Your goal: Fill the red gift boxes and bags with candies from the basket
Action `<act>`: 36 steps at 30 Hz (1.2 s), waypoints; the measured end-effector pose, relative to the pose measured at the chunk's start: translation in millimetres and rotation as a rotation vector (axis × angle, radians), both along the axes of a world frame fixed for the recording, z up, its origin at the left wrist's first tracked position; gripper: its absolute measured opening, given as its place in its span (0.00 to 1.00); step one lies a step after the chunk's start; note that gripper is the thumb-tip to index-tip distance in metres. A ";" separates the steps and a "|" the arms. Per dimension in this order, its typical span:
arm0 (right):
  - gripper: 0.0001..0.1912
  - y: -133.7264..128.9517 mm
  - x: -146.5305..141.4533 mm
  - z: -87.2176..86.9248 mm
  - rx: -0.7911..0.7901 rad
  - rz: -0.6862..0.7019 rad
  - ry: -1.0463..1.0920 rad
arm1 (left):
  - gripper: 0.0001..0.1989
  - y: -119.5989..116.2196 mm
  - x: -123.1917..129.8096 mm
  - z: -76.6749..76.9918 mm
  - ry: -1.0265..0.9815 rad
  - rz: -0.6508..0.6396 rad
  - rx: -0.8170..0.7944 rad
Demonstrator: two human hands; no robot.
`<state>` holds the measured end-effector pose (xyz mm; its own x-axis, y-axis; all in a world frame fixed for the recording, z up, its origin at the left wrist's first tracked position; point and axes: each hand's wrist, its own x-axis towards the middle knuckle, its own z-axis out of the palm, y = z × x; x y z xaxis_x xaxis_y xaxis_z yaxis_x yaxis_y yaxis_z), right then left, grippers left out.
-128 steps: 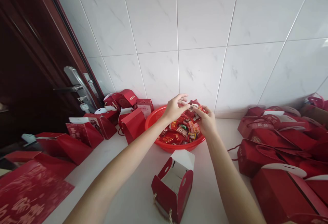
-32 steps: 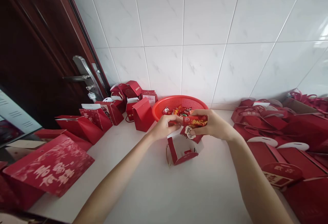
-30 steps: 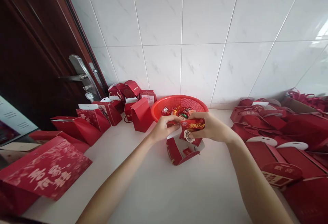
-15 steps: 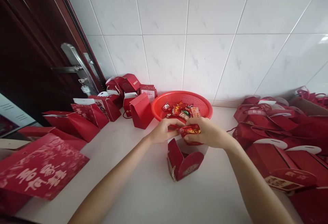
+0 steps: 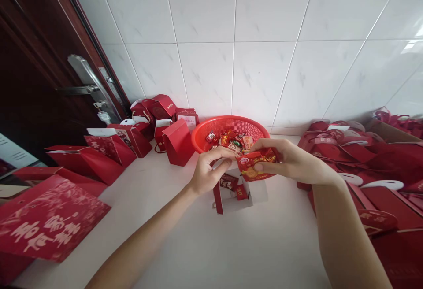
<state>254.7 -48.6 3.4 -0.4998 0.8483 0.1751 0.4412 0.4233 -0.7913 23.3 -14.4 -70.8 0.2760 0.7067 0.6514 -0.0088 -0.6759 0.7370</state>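
The right hand (image 5: 294, 161) is holding a shiny red and gold packet (image 5: 253, 172). Its thumb is pressing on the front and its fingers are going round the top and back, so the packet is squeezed between them. The left hand (image 5: 209, 170) is reaching to the packet's left corner. Its thumb and first finger are coming close together there, but I cannot tell if they are pinching the corner or only touching it.

The packet is hanging over a small red cardboard box with a white inside (image 5: 231, 203). The box is standing open on the smooth white table (image 5: 198, 253). Two things are lying inside it: a dark red packet with pale writing (image 5: 229, 181) and a little bright red packet (image 5: 242, 192). So the box is looking partly filled, with bare white showing at the bottom. The shiny packet is not in it yet, and the box is not shut.

Behind the hands, a round red plastic basket with tiny holes (image 5: 253, 127) is holding lots of small wrapped sweets (image 5: 235, 145) that are not in the box. A plain red paper box (image 5: 179, 142) is standing just beside the basket. A big heap of red gift boxes (image 5: 370, 161) is sitting on the right.
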 end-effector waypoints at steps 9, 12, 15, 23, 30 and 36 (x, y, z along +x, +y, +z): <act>0.14 -17.5 1.4 13.7 0.170 -0.148 -0.140 | 0.09 -27.0 11.8 1.1 -0.178 0.177 0.181; 0.14 -30.0 1.7 20.0 0.105 -0.100 -0.089 | 0.10 -38.2 11.3 8.0 -0.178 0.169 0.351; 0.14 -38.0 1.9 23.1 0.108 -0.131 -0.017 | 0.11 -42.8 10.8 11.4 -0.186 0.207 0.421; 0.15 -37.2 3.3 24.3 0.098 -0.129 -0.028 | 0.12 -48.6 10.4 13.6 -0.132 0.199 0.479; 0.12 -23.4 -0.2 19.4 0.119 -0.128 -0.093 | 0.10 -39.4 13.8 6.5 -0.077 0.192 0.358; 0.11 -7.5 0.8 9.8 0.088 -0.089 -0.239 | 0.13 -27.5 11.1 3.0 0.087 0.103 0.296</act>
